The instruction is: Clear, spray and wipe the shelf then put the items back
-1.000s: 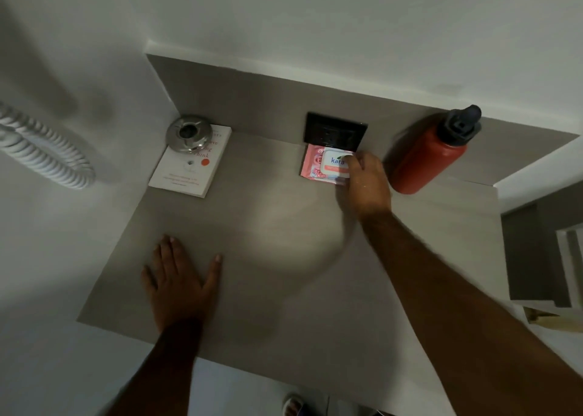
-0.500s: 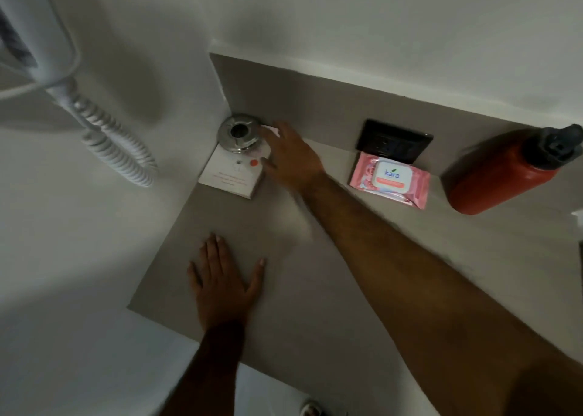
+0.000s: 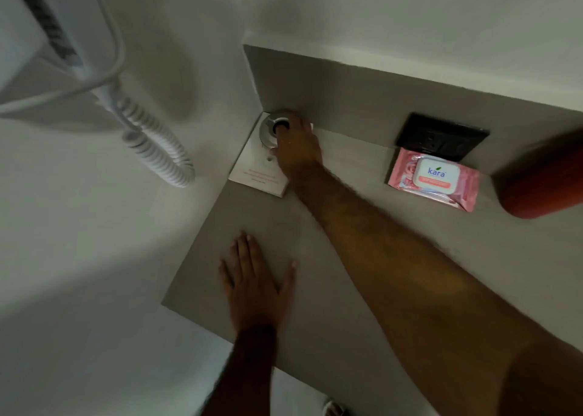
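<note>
The grey shelf (image 3: 205, 258) sits in a corner of white walls. At its back left lies a white book (image 3: 252, 173) with a round metal disc (image 3: 268, 127) on top. My right hand (image 3: 298, 146) reaches across and closes over the disc, fingers covering its right half and thumb at its near edge. My left hand (image 3: 252, 286) lies flat on the shelf near the front edge, fingers spread and holding nothing. A pink pack of wipes (image 3: 433, 177) lies at the back, right of my arm. A red bottle (image 3: 542, 179) stands at the far right, cut off by the frame.
A black wall socket (image 3: 441, 136) is set in the back panel just behind the wipes. A white wall-mounted hair dryer (image 3: 28, 31) with a coiled cord (image 3: 157, 150) hangs on the left wall, close to the shelf's left edge.
My right hand left the wipes pack, swung left across the shelf and has come down on the metal disc. The view shifted left. My left hand stayed flat.
</note>
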Demonstrator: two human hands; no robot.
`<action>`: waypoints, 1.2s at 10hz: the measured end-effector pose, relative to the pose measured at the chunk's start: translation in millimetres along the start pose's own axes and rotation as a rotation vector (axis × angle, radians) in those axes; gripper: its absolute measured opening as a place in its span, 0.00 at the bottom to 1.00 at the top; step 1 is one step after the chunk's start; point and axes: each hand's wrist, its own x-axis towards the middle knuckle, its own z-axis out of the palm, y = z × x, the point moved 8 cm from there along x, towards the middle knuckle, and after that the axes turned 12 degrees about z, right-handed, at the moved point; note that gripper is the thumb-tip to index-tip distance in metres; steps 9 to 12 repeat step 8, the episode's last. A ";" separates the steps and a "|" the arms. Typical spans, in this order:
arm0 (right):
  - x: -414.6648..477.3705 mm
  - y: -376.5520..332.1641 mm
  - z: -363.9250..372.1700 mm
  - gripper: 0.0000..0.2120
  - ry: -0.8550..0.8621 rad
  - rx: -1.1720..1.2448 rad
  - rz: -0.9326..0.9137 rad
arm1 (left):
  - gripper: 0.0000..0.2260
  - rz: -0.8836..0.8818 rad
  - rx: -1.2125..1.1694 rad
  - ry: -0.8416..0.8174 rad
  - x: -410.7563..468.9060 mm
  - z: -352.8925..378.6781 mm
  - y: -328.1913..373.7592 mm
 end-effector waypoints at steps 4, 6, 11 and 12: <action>-57.8 111.9 -18.2 0.25 0.085 0.015 0.260 | 0.45 -0.002 0.003 0.016 -2.5 -10.2 5.3; -55.7 109.4 -14.8 0.29 0.119 0.062 0.245 | 0.45 0.007 -0.007 0.036 -2.2 -13.0 6.0; -99.2 109.9 -56.0 0.25 0.168 0.329 0.145 | 0.45 0.010 -0.021 0.061 -1.1 -14.8 6.5; -99.2 109.9 -56.0 0.25 0.168 0.329 0.145 | 0.45 0.010 -0.021 0.061 -1.1 -14.8 6.5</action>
